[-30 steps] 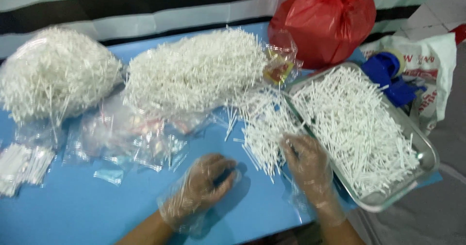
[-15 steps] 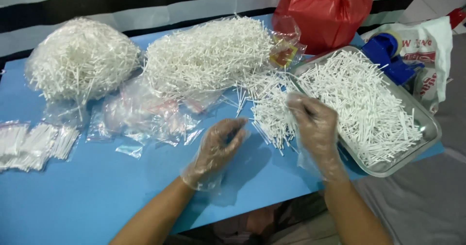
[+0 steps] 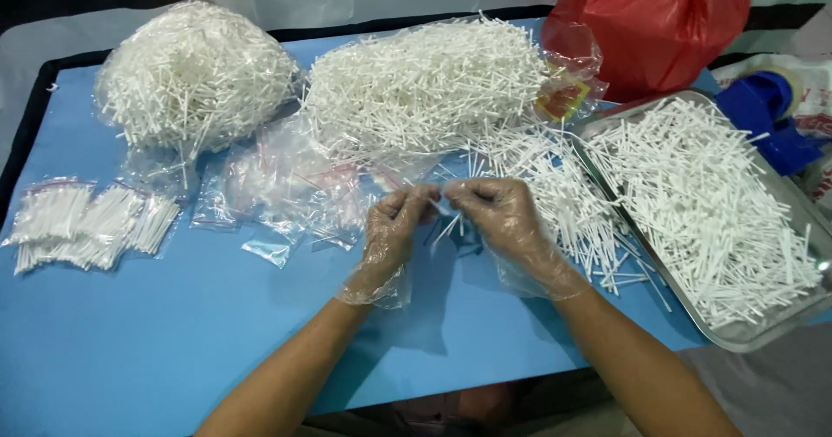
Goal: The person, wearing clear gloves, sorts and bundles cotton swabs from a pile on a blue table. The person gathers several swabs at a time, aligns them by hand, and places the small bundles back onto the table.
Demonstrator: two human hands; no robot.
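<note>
Both hands wear thin clear plastic gloves and meet above the blue table (image 3: 156, 350). My left hand (image 3: 394, 229) and my right hand (image 3: 503, 220) pinch a few white sticks (image 3: 446, 225) between their fingertips. Just right of my right hand lies a loose spread of white sticks (image 3: 555, 186). A metal tray (image 3: 754, 337) at the right is full of the same sticks. Behind my hands sits a big heap of sticks (image 3: 425, 82) on clear plastic.
Another bagged heap of sticks (image 3: 195, 73) lies at the back left. Small filled packets (image 3: 87, 220) sit at the left edge, and empty clear bags (image 3: 277, 186) lie in the middle. A red plastic bag (image 3: 659, 21) and a blue object (image 3: 767, 108) are at the back right.
My hands have risen off the table and come together, now pinching a few sticks between them. The camera view has moved closer and shifted.
</note>
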